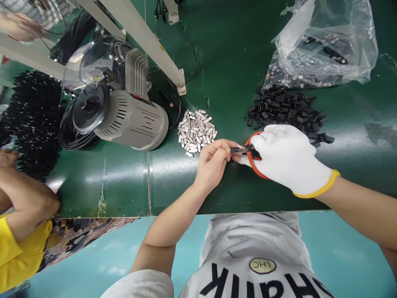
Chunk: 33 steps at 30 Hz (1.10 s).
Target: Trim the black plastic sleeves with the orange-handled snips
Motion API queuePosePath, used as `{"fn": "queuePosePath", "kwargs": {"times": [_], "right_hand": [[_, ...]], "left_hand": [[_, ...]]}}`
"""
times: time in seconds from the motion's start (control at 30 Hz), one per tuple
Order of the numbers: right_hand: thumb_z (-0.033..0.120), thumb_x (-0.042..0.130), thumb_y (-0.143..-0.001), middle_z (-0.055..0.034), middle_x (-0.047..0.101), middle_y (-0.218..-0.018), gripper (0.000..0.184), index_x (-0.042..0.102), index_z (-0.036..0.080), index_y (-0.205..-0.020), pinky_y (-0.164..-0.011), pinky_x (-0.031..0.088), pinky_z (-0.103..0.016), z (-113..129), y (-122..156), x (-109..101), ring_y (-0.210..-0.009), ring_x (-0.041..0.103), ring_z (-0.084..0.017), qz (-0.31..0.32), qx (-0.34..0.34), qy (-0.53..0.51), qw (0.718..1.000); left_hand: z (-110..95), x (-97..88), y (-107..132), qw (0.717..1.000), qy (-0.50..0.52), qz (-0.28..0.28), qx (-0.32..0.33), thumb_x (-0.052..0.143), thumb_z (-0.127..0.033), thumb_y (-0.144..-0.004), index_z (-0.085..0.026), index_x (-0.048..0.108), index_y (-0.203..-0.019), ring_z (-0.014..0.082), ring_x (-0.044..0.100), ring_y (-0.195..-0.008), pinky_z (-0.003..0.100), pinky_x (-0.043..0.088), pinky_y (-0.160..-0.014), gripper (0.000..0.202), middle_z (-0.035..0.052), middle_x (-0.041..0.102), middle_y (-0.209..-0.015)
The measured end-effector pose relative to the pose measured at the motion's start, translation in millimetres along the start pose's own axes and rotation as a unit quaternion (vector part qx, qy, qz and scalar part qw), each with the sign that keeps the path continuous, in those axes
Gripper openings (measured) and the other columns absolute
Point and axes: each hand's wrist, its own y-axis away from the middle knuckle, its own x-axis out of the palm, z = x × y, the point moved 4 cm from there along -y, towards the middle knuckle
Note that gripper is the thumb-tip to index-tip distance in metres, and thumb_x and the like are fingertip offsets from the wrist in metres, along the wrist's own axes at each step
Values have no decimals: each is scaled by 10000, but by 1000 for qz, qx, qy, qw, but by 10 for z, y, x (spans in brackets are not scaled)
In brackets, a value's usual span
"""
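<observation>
My right hand (287, 159), in a white glove with a yellow cuff, is closed around the orange-red handles of a pair of pliers (254, 166). The tips of the pliers meet a small black piece (235, 150), which the fingertips of my bare left hand (212, 163) pinch. Fingers partly hide that piece, so its exact kind is unclear. Just beyond my left hand lies a pile of small silver metal connector shells (197, 130). Behind the gloved hand spreads a heap of small black plastic pieces (283, 108).
A clear plastic bag (328, 62) of small parts lies at the back right. On the left stand a grey machine (130, 118), a black cable coil (70, 132) and a white metal frame post (149, 41). A co-worker's arm (26, 192) rests near a black parts heap (32, 120).
</observation>
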Motion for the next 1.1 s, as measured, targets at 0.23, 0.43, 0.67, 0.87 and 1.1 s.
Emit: {"fn": "queuePosePath", "kwargs": {"times": [0.23, 0.43, 0.67, 0.87, 1.1], "right_hand": [[631, 470, -1000, -41, 487, -663, 501, 467, 201, -744, -717, 240, -349, 10, -10, 63, -741, 467, -200, -10, -11, 20, 1000], [702, 425, -993, -36, 458, -631, 547, 430, 218, -738, -666, 172, -329, 2, 44, 104, -647, 458, -205, 26, -13, 45, 999], [747, 376, -991, -58, 491, -661, 602, 483, 202, -757, -682, 139, -305, -33, 55, 107, -672, 435, -196, 97, 20, -4, 995], [773, 369, -980, -39, 456, -616, 639, 528, 202, -739, -665, 164, -298, -43, 54, 99, -627, 321, -165, 121, 50, -51, 990], [496, 516, -978, -65, 511, -719, 372, 494, 188, -770, -717, 223, -347, -18, -23, -14, -781, 452, -204, -14, -7, 5, 1000]], "left_hand": [[24, -15, 2, 1000, -10, -3, -14, 600, -144, -751, -162, 543, -556, 117, 617, -664, 267, 500, -685, 204, 34, 711, -848], [12, 1, 6, 1000, -5, 13, -8, 604, -141, -759, -161, 542, -556, 118, 621, -656, 270, 494, -679, 213, 33, 703, -827], [7, 31, 13, 1000, 10, 27, -8, 586, -114, -765, -165, 555, -566, 123, 605, -670, 274, 482, -693, 208, 36, 687, -800], [3, 25, 12, 999, 23, 32, -14, 586, -130, -796, -171, 565, -579, 132, 614, -686, 281, 490, -700, 221, 44, 696, -820], [-14, 18, 24, 1000, 23, 6, -12, 618, -145, -787, -166, 577, -570, 129, 636, -695, 273, 495, -692, 221, 31, 704, -833]]}}
